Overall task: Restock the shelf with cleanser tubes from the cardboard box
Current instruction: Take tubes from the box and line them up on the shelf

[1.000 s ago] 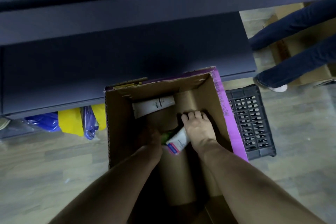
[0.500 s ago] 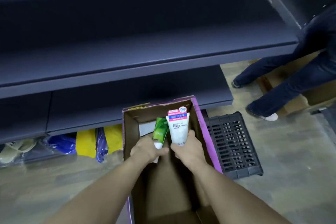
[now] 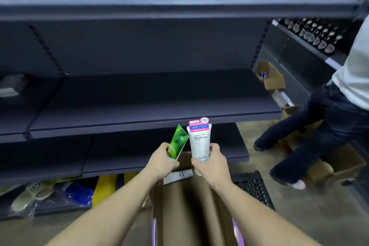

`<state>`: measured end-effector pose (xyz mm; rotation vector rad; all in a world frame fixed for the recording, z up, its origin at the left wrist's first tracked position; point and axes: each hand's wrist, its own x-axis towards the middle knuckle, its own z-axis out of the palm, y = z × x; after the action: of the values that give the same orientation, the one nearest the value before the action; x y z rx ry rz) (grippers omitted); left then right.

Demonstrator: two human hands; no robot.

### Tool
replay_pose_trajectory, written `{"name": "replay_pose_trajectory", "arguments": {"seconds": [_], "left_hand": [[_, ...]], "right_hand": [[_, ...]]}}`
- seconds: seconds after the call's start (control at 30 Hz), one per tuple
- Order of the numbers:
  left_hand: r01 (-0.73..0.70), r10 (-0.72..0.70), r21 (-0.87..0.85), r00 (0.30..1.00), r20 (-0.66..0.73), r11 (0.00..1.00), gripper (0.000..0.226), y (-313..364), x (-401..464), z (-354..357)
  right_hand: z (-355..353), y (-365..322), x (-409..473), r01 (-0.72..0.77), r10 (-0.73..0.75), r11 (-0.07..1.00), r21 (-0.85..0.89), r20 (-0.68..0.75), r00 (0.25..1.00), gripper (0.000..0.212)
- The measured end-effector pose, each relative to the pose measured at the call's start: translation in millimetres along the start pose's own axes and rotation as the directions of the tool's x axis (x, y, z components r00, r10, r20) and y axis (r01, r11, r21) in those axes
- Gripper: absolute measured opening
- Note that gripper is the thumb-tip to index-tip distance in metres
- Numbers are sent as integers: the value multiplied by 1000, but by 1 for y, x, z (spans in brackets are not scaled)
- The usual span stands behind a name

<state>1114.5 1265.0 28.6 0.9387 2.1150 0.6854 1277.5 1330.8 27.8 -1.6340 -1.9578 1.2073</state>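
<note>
Above box (image 3: pixel 185 201), tube (image 3: pixel 199 142) in rt hand (image 3: pixel 211 164).

Dark metal shelving (image 3: pixel 151 96) stands on a wood-look floor (image 3: pixel 311 215) under dim light.

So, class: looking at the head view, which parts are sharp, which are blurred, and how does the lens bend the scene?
Head view: the white tube and green tube in the hands read sharply; the top shelf and its products smear with motion blur; the wide lens bows the shelf edges; lighting is dim below, brighter on top.
</note>
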Motion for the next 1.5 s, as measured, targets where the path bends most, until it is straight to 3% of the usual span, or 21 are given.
{"name": "replay_pose_trajectory", "arguments": {"seconds": [0.2, 0.4, 0.8, 1.07, 1.5], "left_hand": [[-174, 136, -142, 960, -246, 974, 41, 33, -26, -66], [-362, 268, -72, 796, -543, 929, 50, 66, -52, -144], [-501, 318, 12, 530, -786, 865, 33, 94, -96, -278], [-456, 112, -159, 512, -852, 876, 36, 102, -99, -350], [-451, 176, -131, 577, -798, 883, 27, 97, -77, -388]], "right_hand": [[-19, -75, -19, 178, -179, 984, -16, -121, 976, 50], [-35, -158, -34, 363, -356, 932, -5, -203, 912, 53], [-52, -316, -64, 599, -531, 796, 87, -377, 759, 44], [-31, -403, -64, 604, -536, 789, 110, -357, 765, 47], [11, -453, -33, 557, -490, 819, 138, -338, 804, 55]]}}
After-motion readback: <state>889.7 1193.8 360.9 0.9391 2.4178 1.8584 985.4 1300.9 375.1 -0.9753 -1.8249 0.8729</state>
